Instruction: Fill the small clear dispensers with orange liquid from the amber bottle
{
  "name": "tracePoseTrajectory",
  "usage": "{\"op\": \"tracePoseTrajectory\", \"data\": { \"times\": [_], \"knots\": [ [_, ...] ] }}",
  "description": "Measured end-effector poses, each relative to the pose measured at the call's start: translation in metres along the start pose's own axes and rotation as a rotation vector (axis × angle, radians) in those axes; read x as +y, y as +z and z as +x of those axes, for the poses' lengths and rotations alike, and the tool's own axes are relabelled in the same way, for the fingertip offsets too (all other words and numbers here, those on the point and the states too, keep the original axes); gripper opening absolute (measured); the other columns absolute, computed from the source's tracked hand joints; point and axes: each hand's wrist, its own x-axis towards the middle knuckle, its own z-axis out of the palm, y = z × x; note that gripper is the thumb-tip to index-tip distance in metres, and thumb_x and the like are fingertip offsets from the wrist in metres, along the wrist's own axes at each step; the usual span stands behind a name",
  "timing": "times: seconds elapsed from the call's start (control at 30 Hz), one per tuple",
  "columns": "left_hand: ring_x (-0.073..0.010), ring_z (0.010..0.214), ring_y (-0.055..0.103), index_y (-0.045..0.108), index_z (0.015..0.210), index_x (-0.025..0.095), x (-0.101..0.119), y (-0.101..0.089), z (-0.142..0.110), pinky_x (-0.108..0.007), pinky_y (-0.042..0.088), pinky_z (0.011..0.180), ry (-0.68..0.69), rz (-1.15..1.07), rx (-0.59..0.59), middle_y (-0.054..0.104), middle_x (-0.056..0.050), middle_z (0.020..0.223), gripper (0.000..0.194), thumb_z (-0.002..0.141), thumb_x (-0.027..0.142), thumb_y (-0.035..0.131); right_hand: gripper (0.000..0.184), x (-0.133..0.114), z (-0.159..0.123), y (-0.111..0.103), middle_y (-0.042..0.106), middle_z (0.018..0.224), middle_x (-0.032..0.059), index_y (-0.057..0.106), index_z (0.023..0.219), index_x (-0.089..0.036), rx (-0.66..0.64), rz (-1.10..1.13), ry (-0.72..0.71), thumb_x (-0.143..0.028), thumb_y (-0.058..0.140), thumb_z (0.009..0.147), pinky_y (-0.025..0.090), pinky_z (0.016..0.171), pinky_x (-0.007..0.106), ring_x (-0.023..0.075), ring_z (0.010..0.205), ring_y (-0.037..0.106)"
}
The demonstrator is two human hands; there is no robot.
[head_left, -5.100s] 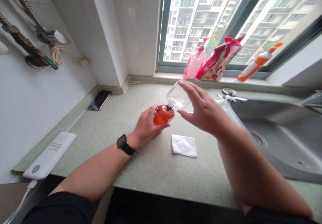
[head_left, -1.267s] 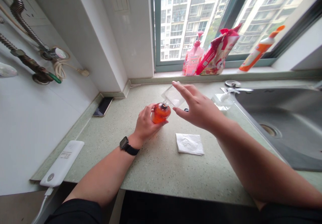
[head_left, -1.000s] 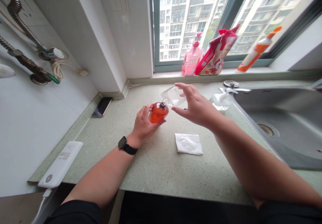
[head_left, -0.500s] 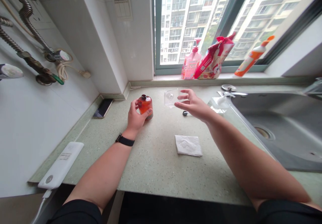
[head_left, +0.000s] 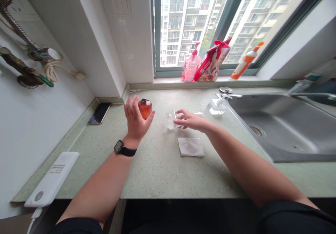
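Orange bottle (head_left: 145,108) stood upright on counter (head_left: 162,171), left hand (head_left: 135,120) loosely cupped around it; looked smooth, breakable, best gripped at body. Right hand (head_left: 190,121) pinched clear container (head_left: 169,120) just beside.

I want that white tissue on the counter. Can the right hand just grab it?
Probably yes. The right hand is by the clear container, and the white tissue lies on bare counter just nearer the person, uncovered.

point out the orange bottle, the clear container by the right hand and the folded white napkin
orange bottle (head_left: 145,108), head view, on its round body
clear container (head_left: 168,120), head view, on its transparent side wall
folded white napkin (head_left: 190,146), head view, on the middle of its top face
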Motion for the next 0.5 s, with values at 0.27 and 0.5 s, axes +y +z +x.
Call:
{"op": "tracePoseTrajectory", "data": {
  "times": [0.27,0.5],
  "knots": [
    [-0.0337,0.136,0.064,0.046,0.155,0.026,0.038,0.006,-0.023,-0.055,0.052,0.120,0.207,-0.269,-0.426,0.065,-0.016,0.144,0.068,0.098,0.044,0.076,0.058,0.028,-0.011,0.002,0.073,0.139,0.0147,0.069,0.137,-0.022,0.061,-0.287,-0.183,-0.053,0.080,0.090,0.063,0.097,0.048,0.0256,0.101,0.076],
    [-0.0367,0.152,0.053,0.032,0.167,0.026,0.024,0.024,-0.034,-0.061,0.041,0.128,-0.001,-0.344,-0.606,0.052,-0.020,0.162,0.092,0.092,0.045,0.083,0.046,0.042,-0.014,-0.020,0.078,0.128,0.0123,0.067,0.140,-0.024,0.352,-0.315,-0.372,-0.041,0.067,0.098,0.064,0.093,0.047,0.0244,0.102,0.076]
  ]
}}
